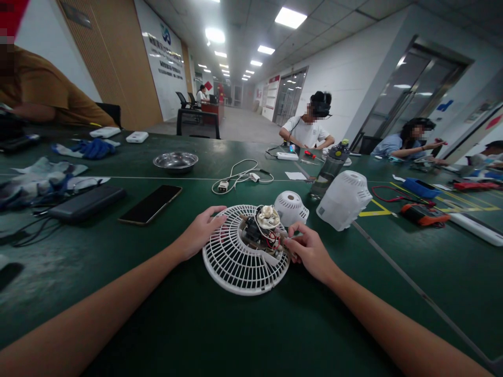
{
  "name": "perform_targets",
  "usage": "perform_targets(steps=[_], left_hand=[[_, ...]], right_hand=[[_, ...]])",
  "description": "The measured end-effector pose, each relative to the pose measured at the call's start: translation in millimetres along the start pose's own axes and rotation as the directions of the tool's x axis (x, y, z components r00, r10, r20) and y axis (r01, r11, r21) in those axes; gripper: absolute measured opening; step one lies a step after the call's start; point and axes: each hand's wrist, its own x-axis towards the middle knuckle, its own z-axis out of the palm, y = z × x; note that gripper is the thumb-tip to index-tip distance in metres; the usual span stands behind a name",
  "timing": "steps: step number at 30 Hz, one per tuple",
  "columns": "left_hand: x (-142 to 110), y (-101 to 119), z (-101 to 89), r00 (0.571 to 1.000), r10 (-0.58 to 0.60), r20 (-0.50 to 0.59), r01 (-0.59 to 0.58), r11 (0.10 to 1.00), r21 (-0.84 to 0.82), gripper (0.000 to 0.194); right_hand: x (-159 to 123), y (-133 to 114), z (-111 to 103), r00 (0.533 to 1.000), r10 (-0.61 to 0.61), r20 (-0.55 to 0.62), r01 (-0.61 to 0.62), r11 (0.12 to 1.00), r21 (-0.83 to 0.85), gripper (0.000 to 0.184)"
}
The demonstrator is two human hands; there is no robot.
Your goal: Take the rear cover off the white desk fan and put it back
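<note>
A round white fan grille [231, 269] lies on the green table in front of me. On its centre sits a fan motor assembly [261, 230] with wires and a cream-coloured round part on top. My left hand [206, 228] rests at the grille's left rim, fingers stretched out. At the right side of the assembly, my right hand [308, 248] pinches with thumb and forefinger; what lies between the fingertips is too small to make out. A white domed housing [291, 207] stands just behind the grille, and a larger white plastic cover [345, 199] stands to its right.
Behind the grille lie a white cable [239, 180] and a metal bowl [175, 161]. A phone [151, 204] and a black case [88, 203] are at left. A bottle [330, 170] and an orange multimeter [423, 214] stand right. Other people sit around the table.
</note>
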Motion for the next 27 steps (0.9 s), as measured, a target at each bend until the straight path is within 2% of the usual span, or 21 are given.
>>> perform_targets(steps=[3, 6, 7, 9, 11, 12, 13, 16, 19, 21, 23, 25, 27], left_hand=[[0, -1, -0.8, 1.0, 0.002, 0.003, -0.002, 1.0, 0.012, 0.054], [0, -1, -0.3, 1.0, 0.002, 0.006, -0.002, 1.0, 0.016, 0.053], [-1, -1, 0.0, 1.0, -0.001, 0.005, 0.0, 1.0, 0.018, 0.053], [-1, 0, 0.2, 1.0, -0.008, 0.006, 0.008, 1.0, 0.021, 0.053], [-1, -1, -0.1, 1.0, -0.007, 0.004, 0.007, 1.0, 0.024, 0.053], [0, -1, -0.5, 1.0, -0.002, 0.006, 0.002, 1.0, 0.023, 0.053], [0, -2, -0.9, 1.0, 0.003, 0.008, -0.004, 1.0, 0.021, 0.053], [0, -3, -2.0, 1.0, 0.008, 0.014, -0.009, 1.0, 0.014, 0.052], [-1, -2, -2.5, 1.0, 0.002, 0.019, -0.002, 1.0, 0.022, 0.052], [-1, -2, -2.4, 1.0, 0.009, 0.018, -0.01, 0.999, 0.033, 0.052], [-1, -2, -2.3, 1.0, 0.016, 0.015, -0.017, 0.999, 0.042, 0.052], [0, -3, -2.2, 1.0, 0.02, 0.015, -0.021, 0.999, 0.04, 0.052], [1, -4, -2.3, 1.0, 0.021, 0.018, -0.022, 0.999, 0.032, 0.051]], right_hand=[[3, 3, -4, 0.998, -0.058, -0.001, 0.058, 0.997, -0.045, 0.024], [7, 7, -15, 0.971, -0.206, -0.124, 0.173, 0.957, -0.233, 0.025], [9, 8, -21, 0.943, -0.276, -0.186, 0.204, 0.92, -0.335, 0.024], [15, 10, -35, 0.859, -0.425, -0.287, 0.223, 0.813, -0.539, 0.021], [23, 15, -50, 0.786, -0.53, -0.319, 0.204, 0.708, -0.676, 0.033], [27, 18, -57, 0.773, -0.553, -0.311, 0.195, 0.674, -0.712, 0.044], [31, 22, -63, 0.78, -0.553, -0.292, 0.189, 0.654, -0.733, 0.054], [42, 35, -74, 0.852, -0.465, -0.24, 0.15, 0.656, -0.739, 0.078], [48, 42, -75, 0.908, -0.362, -0.209, 0.124, 0.711, -0.692, 0.085], [49, 42, -74, 0.922, -0.32, -0.217, 0.111, 0.755, -0.646, 0.087], [48, 37, -72, 0.917, -0.28, -0.284, 0.063, 0.805, -0.59, 0.09], [46, 29, -69, 0.903, -0.187, -0.387, 0.0, 0.9, -0.435, 0.085], [42, 19, -61, 0.906, -0.001, -0.424, -0.049, 0.993, -0.108, 0.066]])
